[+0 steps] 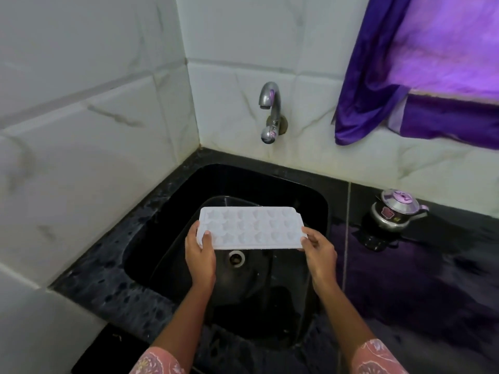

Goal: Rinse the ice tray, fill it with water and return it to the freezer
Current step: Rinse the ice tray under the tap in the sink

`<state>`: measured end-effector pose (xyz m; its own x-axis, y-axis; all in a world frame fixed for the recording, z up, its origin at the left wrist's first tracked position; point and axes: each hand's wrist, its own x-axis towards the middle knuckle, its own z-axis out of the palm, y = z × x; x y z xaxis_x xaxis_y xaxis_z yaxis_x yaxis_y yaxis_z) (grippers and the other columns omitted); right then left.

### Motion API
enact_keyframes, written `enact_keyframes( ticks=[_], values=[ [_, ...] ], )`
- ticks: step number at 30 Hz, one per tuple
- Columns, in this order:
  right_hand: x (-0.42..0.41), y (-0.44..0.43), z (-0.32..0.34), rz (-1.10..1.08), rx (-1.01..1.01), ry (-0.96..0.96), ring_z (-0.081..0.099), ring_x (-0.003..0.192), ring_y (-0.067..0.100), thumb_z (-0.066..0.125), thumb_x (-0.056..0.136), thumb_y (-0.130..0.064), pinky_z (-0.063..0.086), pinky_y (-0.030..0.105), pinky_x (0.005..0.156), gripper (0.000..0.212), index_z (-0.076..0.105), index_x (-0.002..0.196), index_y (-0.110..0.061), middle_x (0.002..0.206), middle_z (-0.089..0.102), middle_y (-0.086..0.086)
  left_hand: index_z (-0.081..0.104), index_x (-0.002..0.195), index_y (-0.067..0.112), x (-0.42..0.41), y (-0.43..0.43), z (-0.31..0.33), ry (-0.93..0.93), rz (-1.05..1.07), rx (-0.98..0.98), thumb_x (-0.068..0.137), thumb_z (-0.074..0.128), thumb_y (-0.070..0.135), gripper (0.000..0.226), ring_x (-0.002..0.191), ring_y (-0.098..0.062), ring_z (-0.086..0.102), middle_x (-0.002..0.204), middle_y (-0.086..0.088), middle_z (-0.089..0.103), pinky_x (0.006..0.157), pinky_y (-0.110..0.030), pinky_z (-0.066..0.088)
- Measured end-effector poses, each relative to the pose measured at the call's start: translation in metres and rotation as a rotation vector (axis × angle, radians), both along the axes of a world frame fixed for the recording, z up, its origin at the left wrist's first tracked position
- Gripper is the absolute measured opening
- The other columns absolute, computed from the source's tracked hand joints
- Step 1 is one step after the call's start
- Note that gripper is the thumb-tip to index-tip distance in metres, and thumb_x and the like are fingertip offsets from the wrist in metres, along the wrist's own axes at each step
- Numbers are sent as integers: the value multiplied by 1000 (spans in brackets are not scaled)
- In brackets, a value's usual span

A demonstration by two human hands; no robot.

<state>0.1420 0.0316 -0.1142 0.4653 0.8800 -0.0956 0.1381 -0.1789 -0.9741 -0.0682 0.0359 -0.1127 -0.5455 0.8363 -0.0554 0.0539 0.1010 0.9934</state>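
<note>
Holding a white ice tray (249,229) level over a black sink (318,201) in the lower middle of the frame, a person grips it by both short ends. The left hand (200,255) clasps the tray's left end, thumb pressed on the top face and fingers curled underneath. The right hand (320,252) clasps the right end the same way, thumb on the rim and fingers wrapped below. The tray's star-shaped cells face up; whether they hold water cannot be told. It hangs above the basin, touching neither wall nor floor of it, with the round drain (236,258) showing just below its near edge.

Above the tray, in the upper middle of the frame, a chrome tap (271,109) juts from the white tiled wall (94,117); no stream is visible from its spout. A purple curtain (405,71) hangs in the upper right. At the right of the frame, well apart from the sink, a small steel lidded pot (395,211) stands on the dark counter (432,279). Pink patterned sleeves (378,359) show at the bottom edge.
</note>
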Motion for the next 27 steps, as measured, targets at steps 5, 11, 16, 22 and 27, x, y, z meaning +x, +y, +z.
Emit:
enact_keyframes(
  ticks=[5, 11, 16, 22, 27],
  values=[
    [-8, 15, 9, -94, 6, -38, 60, 90, 16, 54, 87, -2, 43, 22, 81, 27, 66, 110, -9, 111, 64, 10, 49, 132, 12, -16, 49, 3, -137, -128, -127, 95, 49, 21, 38, 117, -29, 52, 131, -14, 52, 99, -41, 42],
    [-26, 32, 13, -161, -20, -67, 56, 81, 12, 53, 89, -3, 40, 15, 72, 28, 64, 114, -10, 107, 63, 7, 40, 119, 17, -30, 93, 18, -319, -318, -158, 96, 48, 15, 25, 94, -24, 56, 116, -12, 52, 78, -45, 52],
    [-34, 36, 10, -210, -53, -85, 59, 80, 17, 54, 89, -5, 42, 20, 71, 26, 63, 112, -11, 92, 62, 5, 34, 130, 14, -32, 121, 21, -412, -439, -170, 99, 40, 17, 31, 87, -19, 55, 113, -7, 48, 71, -43, 49],
    [-29, 51, 7, -275, -99, -324, 58, 95, 25, 60, 86, -19, 46, 34, 87, 26, 63, 110, -10, 107, 59, 12, 40, 134, 14, -31, 145, 6, -473, -500, -174, 99, 40, 19, 35, 90, -19, 59, 117, -8, 55, 67, -38, 50],
    [-46, 113, 55, -257, 142, -572, 56, 96, 29, 58, 88, -12, 45, 35, 84, 22, 62, 108, -6, 105, 58, 12, 50, 129, 17, -40, 155, -2, -550, -440, -172, 99, 41, 18, 31, 92, -20, 61, 113, -8, 60, 64, -37, 50]
  ],
)
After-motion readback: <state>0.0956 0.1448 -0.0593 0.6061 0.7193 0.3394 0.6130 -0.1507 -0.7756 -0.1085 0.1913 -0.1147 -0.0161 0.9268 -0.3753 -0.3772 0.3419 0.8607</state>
